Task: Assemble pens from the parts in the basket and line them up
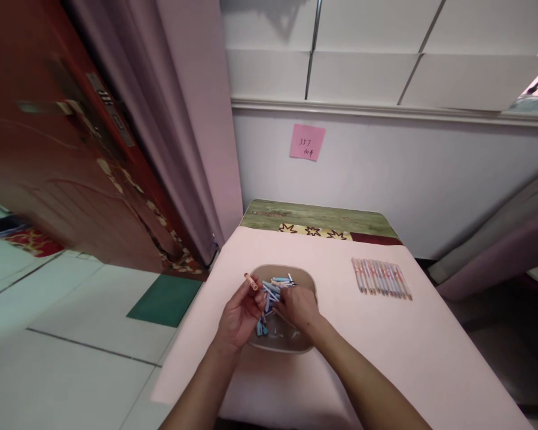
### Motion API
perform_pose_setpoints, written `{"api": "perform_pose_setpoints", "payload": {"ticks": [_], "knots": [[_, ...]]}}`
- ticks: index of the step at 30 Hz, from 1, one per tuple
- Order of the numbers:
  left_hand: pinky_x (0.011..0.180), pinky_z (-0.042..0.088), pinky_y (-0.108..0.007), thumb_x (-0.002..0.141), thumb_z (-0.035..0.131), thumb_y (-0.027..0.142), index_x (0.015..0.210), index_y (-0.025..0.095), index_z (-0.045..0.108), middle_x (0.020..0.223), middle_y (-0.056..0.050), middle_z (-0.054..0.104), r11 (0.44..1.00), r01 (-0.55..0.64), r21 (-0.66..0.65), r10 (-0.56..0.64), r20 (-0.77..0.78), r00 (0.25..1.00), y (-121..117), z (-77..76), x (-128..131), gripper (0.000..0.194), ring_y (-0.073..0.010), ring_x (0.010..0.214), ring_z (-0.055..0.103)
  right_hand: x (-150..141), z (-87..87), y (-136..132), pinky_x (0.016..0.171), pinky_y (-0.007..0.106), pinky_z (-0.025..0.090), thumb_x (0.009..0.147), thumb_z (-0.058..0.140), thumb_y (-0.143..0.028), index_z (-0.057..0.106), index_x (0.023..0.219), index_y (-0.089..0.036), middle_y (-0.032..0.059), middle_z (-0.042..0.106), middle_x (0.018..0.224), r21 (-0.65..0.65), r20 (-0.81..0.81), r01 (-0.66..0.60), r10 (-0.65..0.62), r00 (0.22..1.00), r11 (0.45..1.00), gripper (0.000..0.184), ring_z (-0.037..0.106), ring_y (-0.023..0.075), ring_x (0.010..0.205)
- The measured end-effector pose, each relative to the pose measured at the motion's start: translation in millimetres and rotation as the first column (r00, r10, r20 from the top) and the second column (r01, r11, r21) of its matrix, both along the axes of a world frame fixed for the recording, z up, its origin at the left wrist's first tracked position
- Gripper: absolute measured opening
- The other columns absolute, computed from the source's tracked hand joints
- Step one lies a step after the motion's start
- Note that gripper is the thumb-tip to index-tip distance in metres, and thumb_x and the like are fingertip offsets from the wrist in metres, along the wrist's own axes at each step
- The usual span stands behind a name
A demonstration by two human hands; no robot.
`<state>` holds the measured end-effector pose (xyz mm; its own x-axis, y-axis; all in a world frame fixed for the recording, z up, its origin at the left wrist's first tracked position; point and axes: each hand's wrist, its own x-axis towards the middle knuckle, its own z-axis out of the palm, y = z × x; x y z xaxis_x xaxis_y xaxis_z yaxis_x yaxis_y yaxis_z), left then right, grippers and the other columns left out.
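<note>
Head view: L hand [240, 316] has thumb & fingers clamped on a small orange pc [251, 282], blocking the L rim of the tan bin [291, 344], which sits nearer the table's [430, 358] L edge. R hand [299, 307] is in the bin, fingertips hidden amid blue/white pen parts [271, 288]; can't tell if gripping. Pen row [381, 278] near R edge, markings illegible. Forearms cut off at btm.

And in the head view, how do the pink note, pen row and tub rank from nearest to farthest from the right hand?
1. Tub: the right hand is partly inside it.
2. Pen row: on the table, to the right.
3. Pink note: on the wall beyond the table.
</note>
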<state>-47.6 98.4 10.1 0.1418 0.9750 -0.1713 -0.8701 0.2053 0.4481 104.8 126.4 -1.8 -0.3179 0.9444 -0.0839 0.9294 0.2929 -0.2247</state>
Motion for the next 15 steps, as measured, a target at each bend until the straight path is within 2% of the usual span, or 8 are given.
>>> {"api": "perform_pose_setpoints", "payload": {"ticks": [4, 6, 9, 12, 15], "knots": [[0.048, 0.047, -0.018, 0.081, 0.064, 0.017, 0.087, 0.012, 0.065, 0.077, -0.003, 0.065, 0.993, -0.055, -0.102, 0.05, -0.049, 0.998, -11.3, -1.3, -3.7, 0.008, -0.0075, 0.056, 0.055, 6.1, 8.5, -11.1, 0.059, 0.026, 0.041, 0.086, 0.051, -0.03, 0.069, 0.084, -0.018, 0.0103, 0.073, 0.081, 0.044, -0.044, 0.058, -0.056, 0.997, 0.997, 0.021, 0.068, 0.0218, 0.071], [0.048, 0.05, -0.018, 0.082, 0.062, 0.015, 0.086, 0.013, 0.064, 0.092, -0.007, 0.069, 0.982, -0.064, -0.177, 0.048, -0.095, 0.994, -17.6, -4.1, -3.0, 0.005, -0.0101, 0.063, 0.062, 16.5, 14.1, -24.0, 0.056, 0.023, 0.038, 0.085, 0.052, -0.032, 0.067, 0.078, -0.02, 0.0056, 0.072, 0.073, 0.053, -0.185, 0.103, -0.092, 0.978, 0.993, 0.02, 0.066, 0.0188, 0.066], [0.052, 0.056, -0.02, 0.083, 0.06, 0.011, 0.09, 0.014, 0.064, 0.107, -0.011, 0.068, 0.97, -0.01, -0.243, -0.022, -0.129, 0.991, -24.7, -7.5, 3.5, 0.008, -0.0163, 0.078, 0.069, 31.0, 18.8, -45.9, 0.051, 0.019, 0.033, 0.082, 0.056, -0.028, 0.064, 0.07, -0.021, -0.0011, 0.067, 0.061, -0.046, -0.426, 0.05, -0.065, 0.902, 0.998, 0.016, 0.06, 0.0122, 0.055], [0.055, 0.057, -0.02, 0.084, 0.057, 0.01, 0.094, 0.013, 0.064, 0.098, -0.011, 0.07, 0.966, 0.061, -0.252, -0.09, -0.105, 0.99, -27.2, -8.1, 11.1, 0.013, -0.0156, 0.076, 0.069, 39.2, 19.4, -58.3, 0.049, 0.018, 0.032, 0.079, 0.06, -0.025, 0.065, 0.068, -0.021, -0.0036, 0.066, 0.06, -0.1, -0.518, -0.021, -0.034, 0.855, 0.995, 0.013, 0.057, 0.0101, 0.053], [0.057, 0.057, -0.02, 0.085, 0.056, 0.008, 0.09, 0.011, 0.066, 0.089, -0.011, 0.071, 0.971, 0.03, -0.236, -0.053, -0.094, 0.994, -25.5, -5.1, 10.7, 0.011, -0.0113, 0.066, 0.066, 44.1, 19.1, -50.8, 0.052, 0.018, 0.035, 0.085, 0.057, -0.031, 0.068, 0.074, -0.023, -0.0035, 0.068, 0.065, -0.064, -0.518, -0.04, 0.001, 0.855, 0.997, 0.018, 0.059, 0.0105, 0.057]]}}
